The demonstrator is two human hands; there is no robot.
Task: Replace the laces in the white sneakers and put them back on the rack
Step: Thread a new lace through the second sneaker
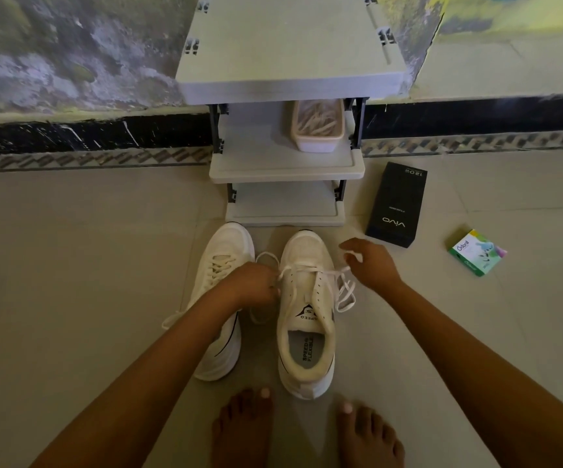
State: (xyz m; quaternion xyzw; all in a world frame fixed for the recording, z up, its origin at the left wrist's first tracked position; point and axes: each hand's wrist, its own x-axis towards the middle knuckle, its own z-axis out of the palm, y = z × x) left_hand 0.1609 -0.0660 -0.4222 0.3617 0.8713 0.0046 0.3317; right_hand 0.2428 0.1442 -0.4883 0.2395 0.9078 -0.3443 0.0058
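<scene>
Two white sneakers stand side by side on the tiled floor, toes toward the rack. The right sneaker (307,319) has a white lace (310,272) threaded loosely across its eyelets. My left hand (256,282) pinches one lace end at the shoe's left side. My right hand (369,263) holds the other end, pulled out to the right, with slack looped on the floor beside the shoe. The left sneaker (221,265) is laced and partly hidden under my left forearm. The grey shoe rack (287,170) stands just beyond the toes.
A cream tub (318,143) of laces sits on the rack's middle shelf. A black phone box (396,206) and a small green box (477,253) lie on the floor to the right. My bare feet (307,434) are just behind the sneakers.
</scene>
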